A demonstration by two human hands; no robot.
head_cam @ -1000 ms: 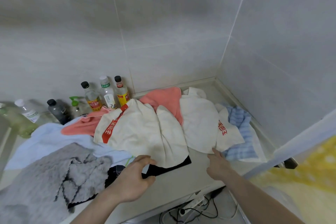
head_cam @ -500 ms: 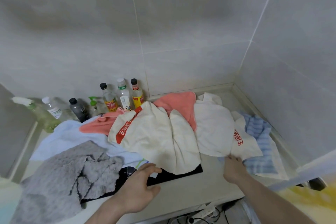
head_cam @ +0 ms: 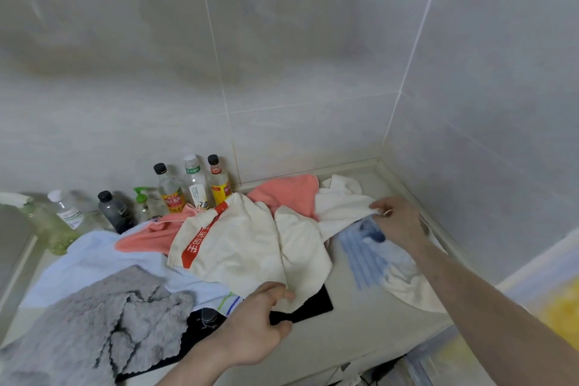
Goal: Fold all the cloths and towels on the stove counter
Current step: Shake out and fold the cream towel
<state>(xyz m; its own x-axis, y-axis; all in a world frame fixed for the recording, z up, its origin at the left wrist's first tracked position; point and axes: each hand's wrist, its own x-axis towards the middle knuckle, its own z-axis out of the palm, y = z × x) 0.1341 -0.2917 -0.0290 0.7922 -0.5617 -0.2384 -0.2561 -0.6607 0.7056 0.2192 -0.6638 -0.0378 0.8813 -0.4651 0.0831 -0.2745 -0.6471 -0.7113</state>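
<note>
A heap of cloths covers the stove counter (head_cam: 360,329). A cream cloth with a red printed band (head_cam: 238,247) lies in the middle, and my left hand (head_cam: 260,320) grips its near hem. My right hand (head_cam: 394,219) pinches the edge of a second cream cloth (head_cam: 341,207) at the back right, lifting it off a blue striped cloth (head_cam: 363,257). A pink towel (head_cam: 288,194) lies behind, a pale blue towel (head_cam: 94,263) to the left, and a grey fluffy towel (head_cam: 94,323) at the front left.
Several bottles (head_cam: 194,185) stand along the tiled back wall on the left. The black stove top (head_cam: 313,304) peeks out from under the cloths. Walls close the back and right sides. Cables hang below the counter's front edge.
My right hand has gone from the counter's front up to the back right and pulled the cream cloth off the blue striped one. My left hand now grips the middle cloth's hem.
</note>
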